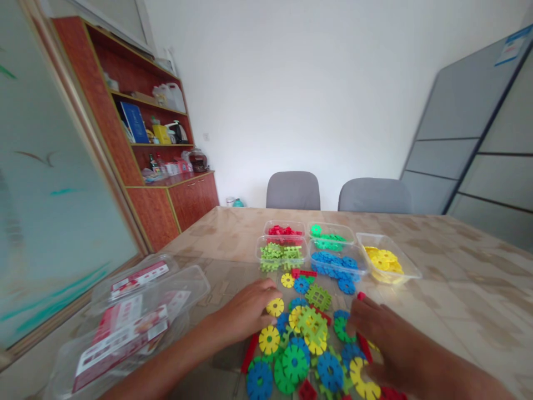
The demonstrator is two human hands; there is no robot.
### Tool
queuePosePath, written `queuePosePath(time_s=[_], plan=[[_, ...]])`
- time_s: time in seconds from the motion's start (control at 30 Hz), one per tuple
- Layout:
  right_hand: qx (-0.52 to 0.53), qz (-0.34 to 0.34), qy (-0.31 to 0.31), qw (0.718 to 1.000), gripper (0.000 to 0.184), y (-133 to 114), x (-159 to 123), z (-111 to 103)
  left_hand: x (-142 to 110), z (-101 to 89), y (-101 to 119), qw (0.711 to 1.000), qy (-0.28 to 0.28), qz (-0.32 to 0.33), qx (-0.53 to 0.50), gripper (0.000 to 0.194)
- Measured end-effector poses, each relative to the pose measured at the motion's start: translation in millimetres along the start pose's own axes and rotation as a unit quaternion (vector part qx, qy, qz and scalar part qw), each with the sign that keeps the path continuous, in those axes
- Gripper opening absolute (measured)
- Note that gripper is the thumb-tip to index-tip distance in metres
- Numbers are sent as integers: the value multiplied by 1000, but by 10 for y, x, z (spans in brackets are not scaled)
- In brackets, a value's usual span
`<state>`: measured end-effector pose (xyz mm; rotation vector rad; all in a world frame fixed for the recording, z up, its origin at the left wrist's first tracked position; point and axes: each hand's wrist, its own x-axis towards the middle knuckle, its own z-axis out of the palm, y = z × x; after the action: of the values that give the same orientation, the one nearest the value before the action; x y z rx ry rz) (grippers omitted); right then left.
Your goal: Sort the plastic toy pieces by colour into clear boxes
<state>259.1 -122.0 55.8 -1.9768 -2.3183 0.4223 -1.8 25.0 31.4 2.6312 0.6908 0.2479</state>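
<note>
A mixed pile of plastic building pieces lies on the table in front of me. My left hand (252,311) is at its left edge, thumb and fingers apart around a yellow notched disc (275,306); I see no firm grip. My right hand (385,336) rests at the right edge, fingers spread beside a green notched disc (342,329) and over a red strip (365,349). Between the hands are a lime square lattice piece (318,298), a large green disc (295,362) and a blue disc (330,372). The right fingertips are partly blurred.
Behind the pile stand clear tubs of red pieces (285,230), lime pieces (281,253), green pieces (330,241), blue pieces (335,264) and yellow pieces (383,260). Stacked clear lids (187,280) with labels lie at left. Two grey chairs (293,190) are beyond the table.
</note>
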Motion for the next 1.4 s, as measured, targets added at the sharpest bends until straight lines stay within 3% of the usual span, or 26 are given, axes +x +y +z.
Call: queuePosePath(time_s=[0.17,0.33,0.5,0.67,0.83,0.93,1.07,1.13,1.27,1.4], plan=[[-26,-16,-24,999,55,-42,1,102,10,7,-40,999,-4,-14,-28,24],[-56,-1,-71,996,35,-75,153,114,21,20,-68,999,-15,-27,-42,25],[11,-14,-23,1000,18,-111,164,36,6,-47,-123,997,-41,-27,-54,33],[125,-102,32,986,19,-143,193,157,4,-126,-173,994,-60,-53,-68,32],[143,-91,25,985,25,-198,187,125,7,-193,-127,991,-71,-48,-102,23],[114,-76,25,990,18,-118,179,66,2,-226,-73,981,-110,-33,-155,13],[80,-86,37,992,19,42,211,90,1,-195,-10,943,-206,-21,-262,24],[87,-100,45,990,19,59,231,117,3,-157,10,944,-219,-25,-245,29],[126,-129,58,982,14,-41,282,154,-1,-122,31,977,-166,-20,-132,40],[140,-148,65,977,11,-138,367,194,-15,-135,26,987,-150,-18,-61,52]])
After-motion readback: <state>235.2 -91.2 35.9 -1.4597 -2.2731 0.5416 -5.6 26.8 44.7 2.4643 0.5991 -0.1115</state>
